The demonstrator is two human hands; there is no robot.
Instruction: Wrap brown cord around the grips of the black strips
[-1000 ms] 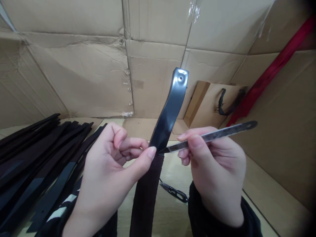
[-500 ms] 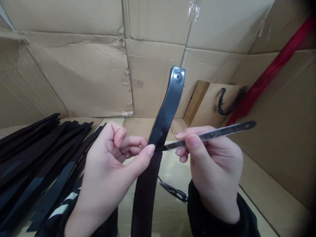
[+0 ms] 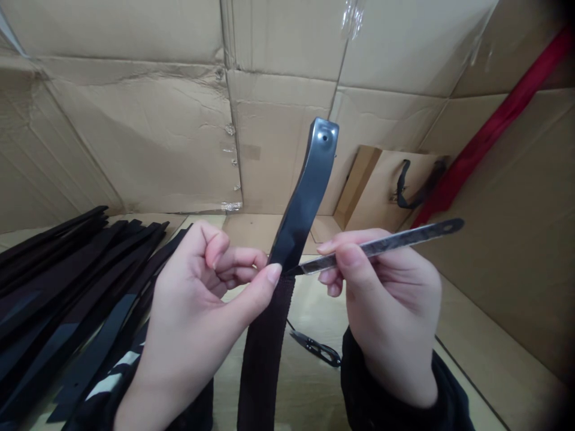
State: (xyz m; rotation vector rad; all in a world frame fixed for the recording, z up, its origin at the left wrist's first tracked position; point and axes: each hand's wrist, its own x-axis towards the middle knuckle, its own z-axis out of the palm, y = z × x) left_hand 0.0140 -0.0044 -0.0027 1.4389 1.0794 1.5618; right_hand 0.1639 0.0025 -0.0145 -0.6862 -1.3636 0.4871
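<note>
A long dark strap (image 3: 262, 365) runs up from the bottom edge, its upper part a smooth, shiny black curved piece (image 3: 305, 191) with a small hole near the tip. My left hand (image 3: 202, 305) pinches the strap between thumb and fingers where the fabric part meets the shiny part. Held like a pen in my right hand (image 3: 381, 287) is a slim metal craft knife (image 3: 395, 242). Its dark pointed tip touches the strap at that joint, just right of my left thumb. The fingers behind the strap are partly hidden.
Small black thread snips (image 3: 317, 348) lie on the table (image 3: 309, 395) behind the strap. Several dark straps (image 3: 81, 311) are piled at the left. Cardboard walls (image 3: 148, 131) enclose the back and right, with a paper bag (image 3: 390, 179) and a red band (image 3: 503, 126) at the right.
Almost nothing differs. The strap and both hands have shifted only very slightly, with the knife tip still at the joint.
</note>
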